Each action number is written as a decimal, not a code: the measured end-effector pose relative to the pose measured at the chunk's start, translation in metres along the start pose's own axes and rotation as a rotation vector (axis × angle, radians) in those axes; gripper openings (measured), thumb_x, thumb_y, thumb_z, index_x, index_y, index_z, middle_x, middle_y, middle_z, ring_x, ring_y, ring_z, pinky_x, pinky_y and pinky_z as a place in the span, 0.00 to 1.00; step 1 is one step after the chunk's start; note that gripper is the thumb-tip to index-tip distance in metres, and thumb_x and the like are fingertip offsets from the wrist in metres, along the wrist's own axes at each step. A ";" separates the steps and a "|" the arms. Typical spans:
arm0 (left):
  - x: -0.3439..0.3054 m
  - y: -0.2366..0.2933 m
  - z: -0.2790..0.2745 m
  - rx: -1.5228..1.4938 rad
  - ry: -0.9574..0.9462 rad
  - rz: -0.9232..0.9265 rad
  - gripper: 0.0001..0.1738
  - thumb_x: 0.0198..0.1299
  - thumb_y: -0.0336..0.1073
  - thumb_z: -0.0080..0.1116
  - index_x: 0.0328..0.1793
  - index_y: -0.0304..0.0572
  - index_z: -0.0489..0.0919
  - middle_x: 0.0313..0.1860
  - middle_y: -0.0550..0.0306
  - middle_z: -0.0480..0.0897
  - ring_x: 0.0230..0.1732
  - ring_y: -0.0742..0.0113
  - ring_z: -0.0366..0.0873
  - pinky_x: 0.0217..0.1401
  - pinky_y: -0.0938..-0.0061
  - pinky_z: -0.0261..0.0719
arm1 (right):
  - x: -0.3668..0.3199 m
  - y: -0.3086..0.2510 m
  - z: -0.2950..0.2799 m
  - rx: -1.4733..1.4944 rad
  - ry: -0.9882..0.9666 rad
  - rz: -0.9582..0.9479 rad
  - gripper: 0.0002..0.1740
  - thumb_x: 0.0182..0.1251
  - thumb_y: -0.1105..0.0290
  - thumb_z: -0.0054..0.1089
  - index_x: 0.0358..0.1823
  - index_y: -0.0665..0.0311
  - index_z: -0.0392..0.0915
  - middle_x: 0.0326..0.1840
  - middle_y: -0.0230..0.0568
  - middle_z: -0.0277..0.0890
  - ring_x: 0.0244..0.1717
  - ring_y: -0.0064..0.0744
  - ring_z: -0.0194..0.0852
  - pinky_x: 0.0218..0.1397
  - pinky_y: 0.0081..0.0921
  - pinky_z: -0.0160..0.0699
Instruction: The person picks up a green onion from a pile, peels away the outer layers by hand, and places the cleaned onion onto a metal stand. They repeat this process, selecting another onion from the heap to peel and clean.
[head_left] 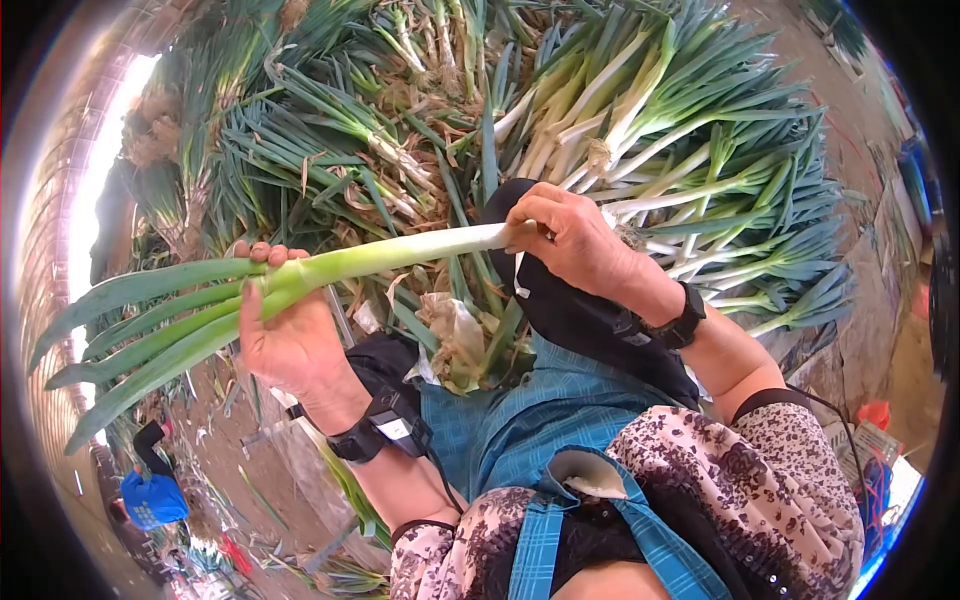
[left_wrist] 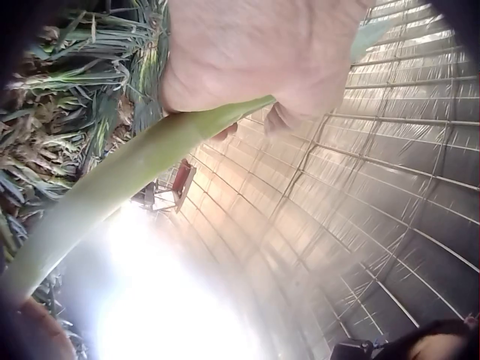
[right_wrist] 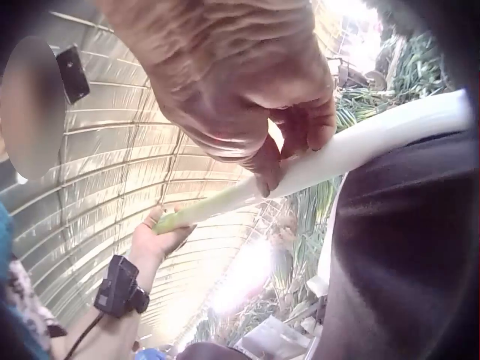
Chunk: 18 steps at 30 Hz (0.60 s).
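Observation:
One long green onion point(head_left: 400, 250) stretches between the two hands, its green leaves fanning out to the left and its white shank toward the right. Around the place where the leaves split, the left hand point(head_left: 290, 340) grips it, thumb in front and fingertips showing above. Thumb and fingertips of the right hand point(head_left: 575, 240) pinch the white shank. In the right wrist view the white shank point(right_wrist: 360, 146) runs past that hand, close over a dark-covered knee point(right_wrist: 405, 240). The right hand hides the root end in the head view.
A large pile of cleaned green onions point(head_left: 700, 180) lies beyond the right knee. Untrimmed onions with dry outer leaves point(head_left: 330, 160) heap up ahead and to the left. Loose peelings point(head_left: 450, 340) lie between the legs. A person in blue point(head_left: 150, 498) is farther off at left.

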<state>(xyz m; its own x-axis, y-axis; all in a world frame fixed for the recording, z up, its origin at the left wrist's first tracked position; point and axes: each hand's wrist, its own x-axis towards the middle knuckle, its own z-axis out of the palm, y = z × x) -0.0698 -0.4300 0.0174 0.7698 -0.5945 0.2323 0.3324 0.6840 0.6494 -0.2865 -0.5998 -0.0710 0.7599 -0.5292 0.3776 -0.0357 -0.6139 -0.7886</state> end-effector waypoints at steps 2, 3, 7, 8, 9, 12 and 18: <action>-0.002 0.001 -0.007 -0.041 0.008 -0.020 0.27 0.53 0.21 0.52 0.62 0.28 0.64 0.48 0.48 0.70 0.52 0.58 0.69 0.63 0.60 0.64 | 0.001 0.000 0.000 0.014 -0.002 0.020 0.09 0.52 0.74 0.67 0.34 0.66 0.76 0.32 0.44 0.72 0.35 0.48 0.74 0.38 0.37 0.74; -0.003 0.000 -0.010 -0.079 -0.014 -0.033 0.30 0.50 0.20 0.51 0.63 0.27 0.63 0.50 0.47 0.70 0.54 0.56 0.69 0.65 0.59 0.64 | 0.002 -0.002 -0.002 -0.009 -0.009 -0.001 0.08 0.53 0.74 0.66 0.33 0.66 0.76 0.31 0.45 0.73 0.34 0.49 0.74 0.37 0.37 0.74; -0.007 -0.002 -0.016 -0.147 -0.042 -0.051 0.38 0.42 0.16 0.48 0.67 0.24 0.60 0.53 0.44 0.69 0.58 0.53 0.68 0.71 0.57 0.61 | 0.010 -0.002 -0.010 -0.107 -0.100 -0.083 0.08 0.56 0.74 0.65 0.32 0.68 0.75 0.31 0.45 0.72 0.33 0.48 0.74 0.34 0.35 0.71; -0.008 -0.003 -0.016 -0.150 -0.042 -0.053 0.38 0.42 0.16 0.48 0.67 0.24 0.60 0.53 0.44 0.69 0.58 0.53 0.68 0.71 0.57 0.61 | 0.011 -0.003 -0.013 -0.110 -0.100 -0.081 0.08 0.56 0.74 0.65 0.32 0.68 0.75 0.31 0.45 0.72 0.33 0.48 0.74 0.34 0.35 0.71; -0.009 -0.003 -0.015 -0.125 -0.024 -0.046 0.39 0.41 0.16 0.48 0.67 0.24 0.60 0.53 0.44 0.69 0.58 0.53 0.68 0.72 0.57 0.61 | 0.012 -0.004 -0.015 -0.125 -0.158 -0.067 0.07 0.56 0.75 0.64 0.31 0.68 0.74 0.30 0.46 0.71 0.33 0.50 0.73 0.34 0.37 0.70; -0.009 -0.003 -0.016 -0.100 -0.017 -0.037 0.39 0.41 0.15 0.47 0.67 0.23 0.60 0.54 0.44 0.69 0.59 0.52 0.68 0.72 0.57 0.60 | 0.014 -0.005 -0.017 -0.161 -0.214 -0.090 0.07 0.56 0.75 0.63 0.30 0.68 0.72 0.30 0.46 0.70 0.33 0.51 0.71 0.34 0.39 0.69; -0.005 0.003 -0.023 -0.039 0.032 0.021 0.35 0.43 0.11 0.46 0.65 0.23 0.61 0.55 0.42 0.69 0.61 0.51 0.68 0.74 0.53 0.60 | -0.012 -0.003 -0.025 -0.169 -0.154 -0.261 0.07 0.59 0.79 0.59 0.35 0.67 0.69 0.29 0.47 0.70 0.33 0.53 0.71 0.34 0.39 0.70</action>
<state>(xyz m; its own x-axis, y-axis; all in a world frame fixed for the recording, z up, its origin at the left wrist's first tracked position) -0.0604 -0.4156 0.0016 0.7939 -0.5662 0.2216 0.3364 0.7126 0.6157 -0.3118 -0.6067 -0.0605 0.8460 -0.2552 0.4681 0.0755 -0.8119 -0.5789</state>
